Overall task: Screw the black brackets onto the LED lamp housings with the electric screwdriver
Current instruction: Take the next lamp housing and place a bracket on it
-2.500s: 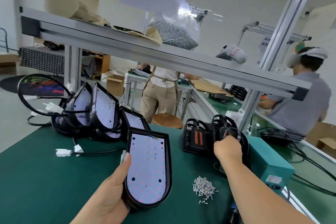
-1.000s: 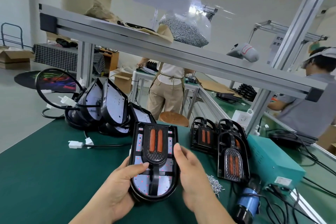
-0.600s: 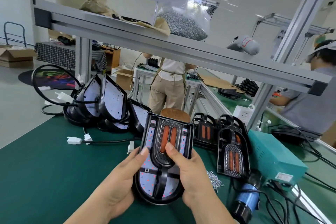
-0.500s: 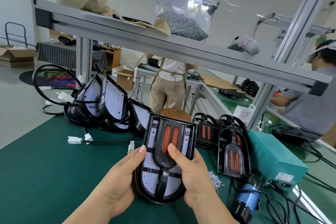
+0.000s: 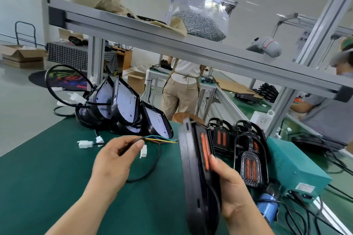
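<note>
My right hand (image 5: 232,191) grips an LED lamp housing (image 5: 194,173) that stands on edge over the green mat, with a black bracket with orange strips (image 5: 204,149) on its right face. My left hand (image 5: 114,160) pinches the housing's black cable (image 5: 152,160), whose coloured wires run to the housing's top. A white connector (image 5: 143,151) hangs by my fingers. The blue electric screwdriver (image 5: 267,208) lies at the lower right, untouched. More housings (image 5: 126,105) lean in a stack at the left. Other brackets (image 5: 250,162) stand to the right.
A teal power box (image 5: 298,168) with cables sits at the right. An aluminium shelf rail (image 5: 172,44) crosses overhead, carrying a bag of screws (image 5: 198,23). White connectors (image 5: 85,143) lie on the mat. Two people work behind the bench.
The housing has turned from flat in both hands to standing on edge in my right hand. My left hand has let go of it and taken hold of the cable.
</note>
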The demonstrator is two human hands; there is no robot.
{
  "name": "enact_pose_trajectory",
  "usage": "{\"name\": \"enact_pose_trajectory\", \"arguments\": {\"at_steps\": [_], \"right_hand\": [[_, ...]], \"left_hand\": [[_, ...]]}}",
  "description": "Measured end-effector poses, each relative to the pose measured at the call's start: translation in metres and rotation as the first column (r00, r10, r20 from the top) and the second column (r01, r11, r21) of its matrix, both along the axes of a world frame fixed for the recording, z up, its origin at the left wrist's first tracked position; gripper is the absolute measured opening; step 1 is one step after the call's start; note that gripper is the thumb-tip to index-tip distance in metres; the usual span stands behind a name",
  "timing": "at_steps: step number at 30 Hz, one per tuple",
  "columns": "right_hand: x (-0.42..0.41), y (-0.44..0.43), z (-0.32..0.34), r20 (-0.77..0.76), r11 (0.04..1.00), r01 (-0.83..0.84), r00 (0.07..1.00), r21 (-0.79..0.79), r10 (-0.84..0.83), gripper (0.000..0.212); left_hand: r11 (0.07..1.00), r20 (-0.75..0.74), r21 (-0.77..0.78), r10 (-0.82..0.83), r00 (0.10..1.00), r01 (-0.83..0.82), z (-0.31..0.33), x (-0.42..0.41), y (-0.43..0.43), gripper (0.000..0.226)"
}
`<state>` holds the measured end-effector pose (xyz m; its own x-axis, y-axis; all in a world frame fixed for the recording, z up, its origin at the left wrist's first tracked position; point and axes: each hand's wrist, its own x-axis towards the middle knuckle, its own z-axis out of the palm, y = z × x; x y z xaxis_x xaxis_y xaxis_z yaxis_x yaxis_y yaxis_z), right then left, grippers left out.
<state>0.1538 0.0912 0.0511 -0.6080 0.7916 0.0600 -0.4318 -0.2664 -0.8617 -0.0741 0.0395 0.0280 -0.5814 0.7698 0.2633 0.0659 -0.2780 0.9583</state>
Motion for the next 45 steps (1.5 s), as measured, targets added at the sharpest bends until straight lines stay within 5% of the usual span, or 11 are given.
{"name": "enact_pose_trajectory", "arguments": {"at_steps": [4, 9, 13, 17, 19, 23, 31, 35, 38, 41, 45], "right_hand": [[0.011, 0.001, 0.008, 0.195, 0.980, -0.159, 0.971, 0.115, 0.135, 0.050], [0.011, -0.001, 0.009, 0.326, 0.970, -0.061, 0.945, 0.235, -0.019, 0.034], [-0.018, -0.004, -0.003, 0.300, 0.923, 0.270, 0.888, 0.272, -0.348, 0.037], [-0.041, -0.008, -0.010, 0.267, 0.869, 0.417, 0.834, 0.266, -0.482, 0.021], [-0.046, -0.008, -0.012, 0.244, 0.860, 0.444, 0.830, 0.253, -0.501, 0.023], [-0.056, -0.011, -0.017, 0.246, 0.844, 0.483, 0.810, 0.233, -0.532, 0.025], [-0.066, -0.024, -0.032, 0.364, 0.879, 0.420, 0.800, 0.227, -0.476, 0.076], [-0.069, -0.032, -0.040, 0.354, 0.916, 0.340, 0.846, 0.214, -0.397, 0.055], [-0.062, -0.028, -0.029, 0.272, 0.910, 0.357, 0.873, 0.210, -0.405, 0.044], [-0.048, -0.025, -0.016, 0.190, 0.927, 0.333, 0.912, 0.171, -0.363, 0.048], [-0.029, -0.018, -0.008, 0.148, 0.935, 0.298, 0.933, 0.192, -0.328, 0.026]], "left_hand": [[0.959, -0.393, 0.034, 0.273, 0.878, -0.282, 0.006, -0.009, -0.007, 0.022], [0.924, -0.527, -0.012, 0.318, 0.788, -0.381, 0.004, -0.013, -0.010, 0.008], [0.963, -0.334, -0.124, 0.188, 0.923, -0.241, 0.000, 0.003, -0.004, 0.013], [0.989, -0.336, -0.087, 0.080, 0.938, -0.116, -0.004, 0.027, -0.002, 0.049], [0.982, -0.123, -0.155, -0.129, 0.984, 0.109, -0.010, 0.038, -0.001, 0.053], [0.855, 0.214, -0.106, -0.479, 0.851, 0.508, -0.023, 0.044, 0.005, 0.039], [0.951, 0.570, 0.082, -0.290, 0.769, 0.297, -0.018, 0.040, 0.008, 0.047], [0.938, 0.637, 0.116, -0.322, 0.700, 0.326, -0.010, 0.040, 0.003, 0.053], [0.842, 0.644, 0.068, -0.447, 0.621, 0.536, -0.005, 0.038, -0.002, 0.060], [0.619, 0.582, -0.094, -0.601, 0.548, 0.780, -0.001, 0.026, -0.008, 0.086], [0.460, 0.602, -0.230, -0.626, 0.497, 0.858, -0.004, 0.009, -0.007, 0.117]]}}
